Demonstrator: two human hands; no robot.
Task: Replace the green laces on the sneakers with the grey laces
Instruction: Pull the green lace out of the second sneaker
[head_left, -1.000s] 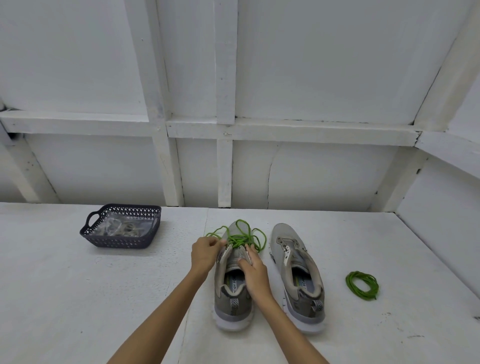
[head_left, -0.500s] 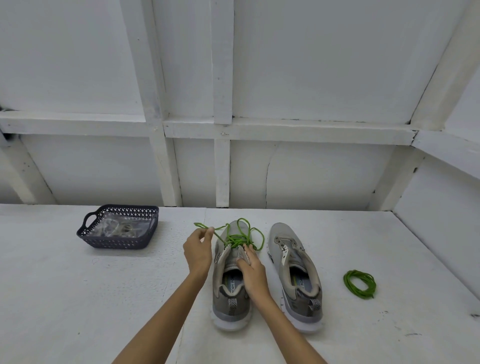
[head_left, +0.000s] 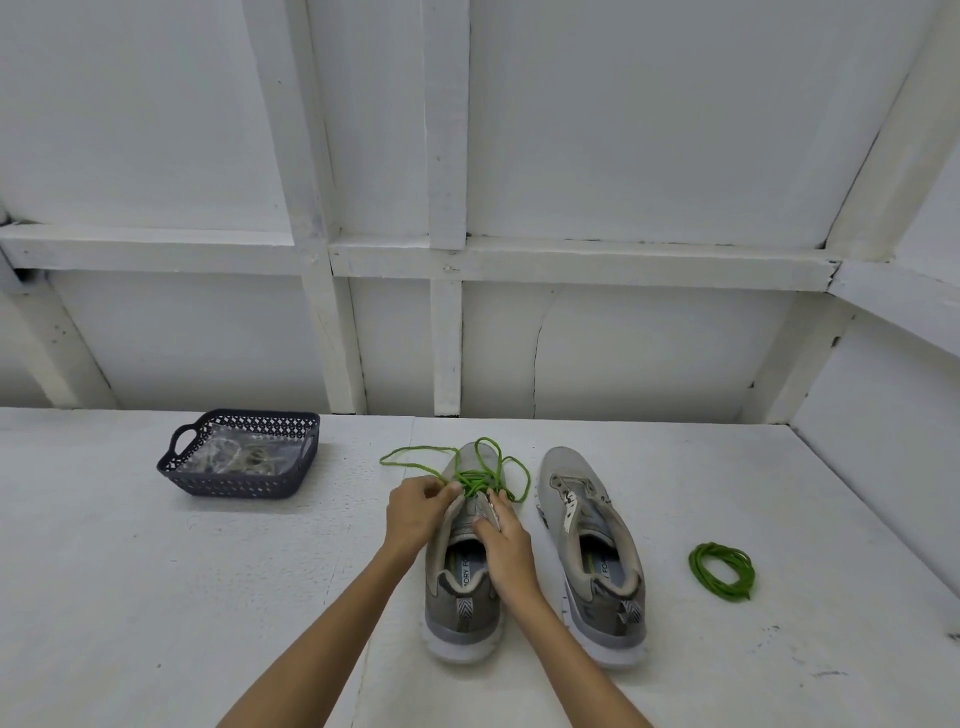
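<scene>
1. Green lace (head_left: 470, 475) half-threaded in the left sneaker (head_left: 462, 618), loose loops piled over the toe, one strand trailing left on the table (head_left: 156, 597).
2. Left hand (head_left: 415, 514) pinches the lace at the sneaker's left eyelet edge.
3. Right hand (head_left: 506, 540) fingers curled, gripping that sneaker's right eyelet flap.
4. Right sneaker (head_left: 592, 551) just beside, unlaced.
5. Coiled green lace (head_left: 722, 571) lies right of it.
6. Dark basket (head_left: 234, 488) far left holds bagged grey laces (head_left: 234, 457).

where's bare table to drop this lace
Free: white table between the dark plastic mesh basket and the left grey sneaker; also between the right grey sneaker and the coiled green lace. Crowded: around the left hand, right hand and loose green lace.
</scene>
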